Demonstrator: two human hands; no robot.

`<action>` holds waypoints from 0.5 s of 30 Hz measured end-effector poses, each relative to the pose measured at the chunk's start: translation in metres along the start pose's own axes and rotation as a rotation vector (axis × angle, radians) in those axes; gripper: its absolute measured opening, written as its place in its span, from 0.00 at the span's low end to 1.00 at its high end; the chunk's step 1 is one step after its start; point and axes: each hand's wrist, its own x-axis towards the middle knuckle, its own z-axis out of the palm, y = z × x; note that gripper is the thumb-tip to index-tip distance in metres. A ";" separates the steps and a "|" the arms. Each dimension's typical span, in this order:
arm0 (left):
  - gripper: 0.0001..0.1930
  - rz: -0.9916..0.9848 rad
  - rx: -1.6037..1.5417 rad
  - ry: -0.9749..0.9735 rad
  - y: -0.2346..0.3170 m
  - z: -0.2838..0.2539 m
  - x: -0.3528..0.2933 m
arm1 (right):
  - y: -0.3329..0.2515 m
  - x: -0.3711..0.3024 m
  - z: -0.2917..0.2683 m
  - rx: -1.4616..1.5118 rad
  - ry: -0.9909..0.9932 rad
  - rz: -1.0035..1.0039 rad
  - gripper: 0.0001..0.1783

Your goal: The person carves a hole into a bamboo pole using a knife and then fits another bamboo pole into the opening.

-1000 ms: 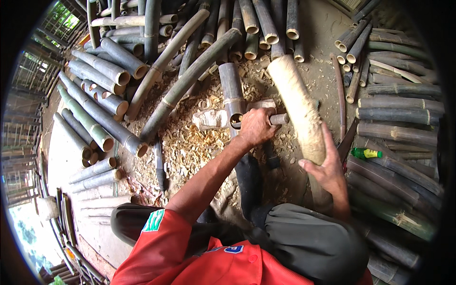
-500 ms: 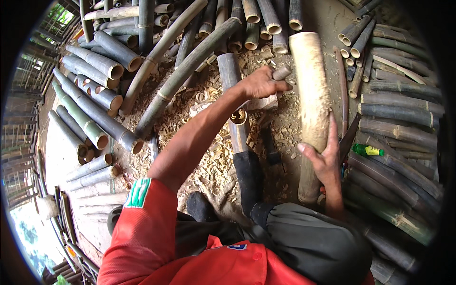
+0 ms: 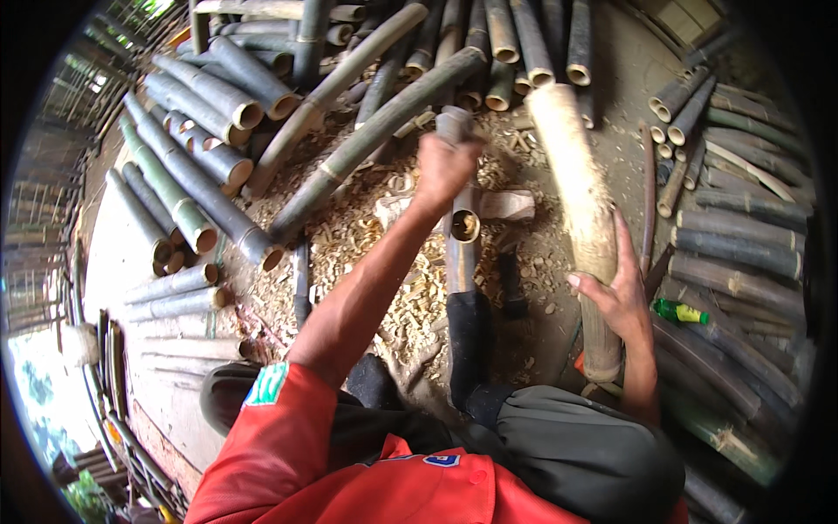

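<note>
My left hand [image 3: 447, 168] is a fist over the far part of an upright-lying bamboo tube [image 3: 461, 266]. A greyish round stub pokes out past the fist; it looks like a tool handle, and its lower part is hidden. Just nearer than the wrist, an opening in the tube shows pale wood inside. My right hand [image 3: 615, 288] is wrapped around a thick wooden club [image 3: 567, 166], with fingers at its right edge and thumb at its left. The club is pale and roughly worn in the middle, browner at its near end.
A wooden block [image 3: 511, 205] lies crosswise under the tube among curled shavings [image 3: 410, 297]. Dark bamboo poles [image 3: 375, 140] are stacked at the left and far side. More bamboo [image 3: 742, 262] lies at the right, with a green bottle [image 3: 681, 311] on it.
My left fist with the handle has moved left, from beside the tube to over it. The right hand keeps its hold on the club. The whole view has shifted slightly.
</note>
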 end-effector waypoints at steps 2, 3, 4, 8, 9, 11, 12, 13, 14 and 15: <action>0.16 -0.225 0.065 0.215 0.000 -0.044 -0.002 | 0.020 -0.008 0.006 0.086 0.070 0.062 0.60; 0.19 -0.265 0.169 0.264 -0.009 -0.068 -0.008 | 0.034 -0.008 0.012 0.139 0.106 0.081 0.59; 0.23 -0.266 0.173 0.269 -0.034 -0.093 -0.014 | 0.043 -0.005 0.021 0.173 0.101 0.098 0.59; 0.33 -0.321 0.599 0.370 -0.073 -0.116 -0.019 | 0.073 -0.003 0.037 0.261 0.087 0.233 0.58; 0.33 -0.300 0.583 0.438 -0.074 -0.125 -0.004 | 0.077 -0.006 0.038 0.270 0.063 0.272 0.57; 0.32 -0.134 0.741 0.570 -0.086 -0.144 0.032 | 0.093 -0.019 0.038 0.195 0.067 0.278 0.58; 0.36 -0.137 0.839 0.576 -0.101 -0.168 0.057 | 0.103 -0.023 0.041 0.171 0.067 0.268 0.58; 0.40 -0.141 0.939 0.583 -0.118 -0.197 0.076 | 0.121 -0.029 0.047 0.216 0.074 0.284 0.59; 0.43 -0.106 1.046 0.578 -0.134 -0.225 0.085 | 0.124 -0.032 0.053 0.204 0.053 0.285 0.59; 0.47 -0.069 1.145 0.565 -0.141 -0.246 0.095 | 0.127 -0.034 0.055 0.185 0.041 0.290 0.60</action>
